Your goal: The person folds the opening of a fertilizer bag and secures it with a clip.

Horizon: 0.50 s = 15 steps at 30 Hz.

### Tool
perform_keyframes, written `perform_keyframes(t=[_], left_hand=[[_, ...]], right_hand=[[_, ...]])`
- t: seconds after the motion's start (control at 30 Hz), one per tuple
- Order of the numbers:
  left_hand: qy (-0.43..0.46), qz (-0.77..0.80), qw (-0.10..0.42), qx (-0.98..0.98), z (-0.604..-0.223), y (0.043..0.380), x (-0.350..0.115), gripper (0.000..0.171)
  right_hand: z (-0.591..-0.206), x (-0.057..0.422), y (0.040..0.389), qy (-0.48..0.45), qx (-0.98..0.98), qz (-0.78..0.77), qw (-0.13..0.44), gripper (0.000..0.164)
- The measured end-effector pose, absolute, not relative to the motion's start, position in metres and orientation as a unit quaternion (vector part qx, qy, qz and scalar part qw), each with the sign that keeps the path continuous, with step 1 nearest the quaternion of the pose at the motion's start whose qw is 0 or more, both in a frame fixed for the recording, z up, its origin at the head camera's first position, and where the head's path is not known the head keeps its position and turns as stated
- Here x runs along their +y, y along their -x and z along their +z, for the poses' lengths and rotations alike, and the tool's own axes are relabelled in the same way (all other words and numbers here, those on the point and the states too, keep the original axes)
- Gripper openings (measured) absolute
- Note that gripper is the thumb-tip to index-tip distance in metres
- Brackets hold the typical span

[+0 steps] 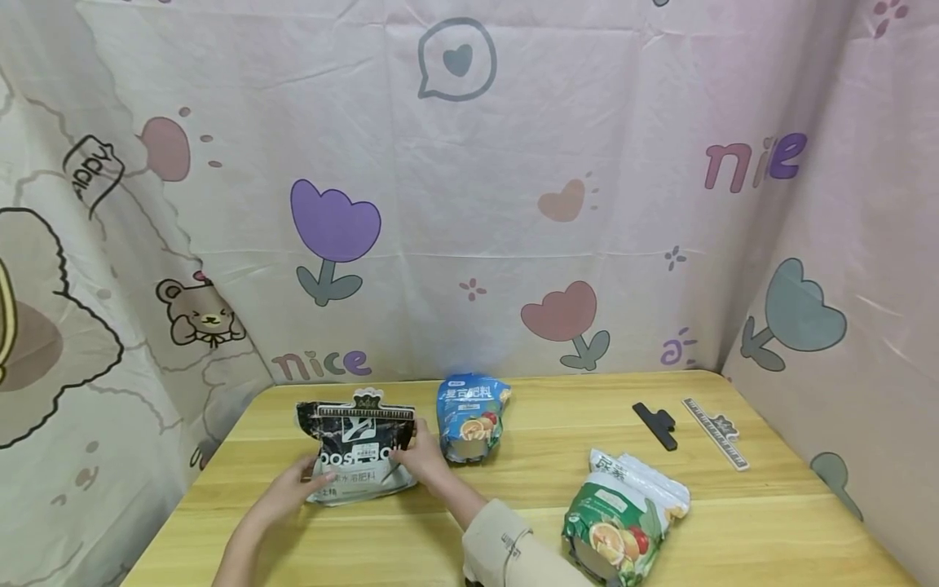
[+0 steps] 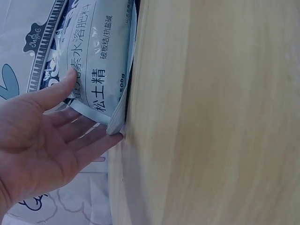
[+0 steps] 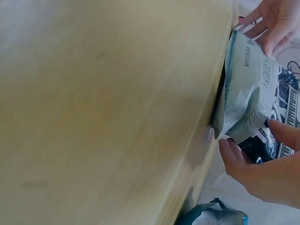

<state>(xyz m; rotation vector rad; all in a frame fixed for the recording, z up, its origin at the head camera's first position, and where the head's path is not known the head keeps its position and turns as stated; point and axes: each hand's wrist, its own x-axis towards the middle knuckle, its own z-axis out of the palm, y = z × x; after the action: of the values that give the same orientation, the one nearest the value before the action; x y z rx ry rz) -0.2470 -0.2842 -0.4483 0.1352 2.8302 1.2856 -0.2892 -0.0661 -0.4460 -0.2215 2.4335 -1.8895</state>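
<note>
A black-and-white fertilizer bag (image 1: 359,469) stands at the left of the table, its top folded under a clip with a piano-key pattern (image 1: 367,412). My left hand (image 1: 284,492) holds the bag's left side, thumb on the front and fingers around the edge, as the left wrist view shows. On the opposite side my right hand (image 1: 424,456) grips the bag (image 3: 248,89), thumb in front and fingertips behind. The bag's bottom edge is close against the wooden tabletop.
A blue fertilizer bag (image 1: 471,420) stands just right of the held bag. Nearer, a green-and-white bag (image 1: 619,522) leans at the right. A black clip (image 1: 655,425) and a white piano-key clip (image 1: 717,434) lie at the back right. Printed curtain (image 1: 455,204) surrounds the table.
</note>
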Motion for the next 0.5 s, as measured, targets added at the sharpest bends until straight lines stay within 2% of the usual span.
perform_keyframes(t=[0.13,0.5], left_hand=[[-0.039,0.406,0.016,0.913,-0.4467,0.2488,-0.2820,0.060],[-0.031,0.413,0.011,0.910,-0.4470,0.2536,-0.2761,0.055]], right_hand=[[-0.4453,-0.0649,0.2886,0.078,0.804,-0.588,0.028,0.063],[-0.4511,-0.0592,0.2877,0.096,0.827,-0.551,0.047,0.055]])
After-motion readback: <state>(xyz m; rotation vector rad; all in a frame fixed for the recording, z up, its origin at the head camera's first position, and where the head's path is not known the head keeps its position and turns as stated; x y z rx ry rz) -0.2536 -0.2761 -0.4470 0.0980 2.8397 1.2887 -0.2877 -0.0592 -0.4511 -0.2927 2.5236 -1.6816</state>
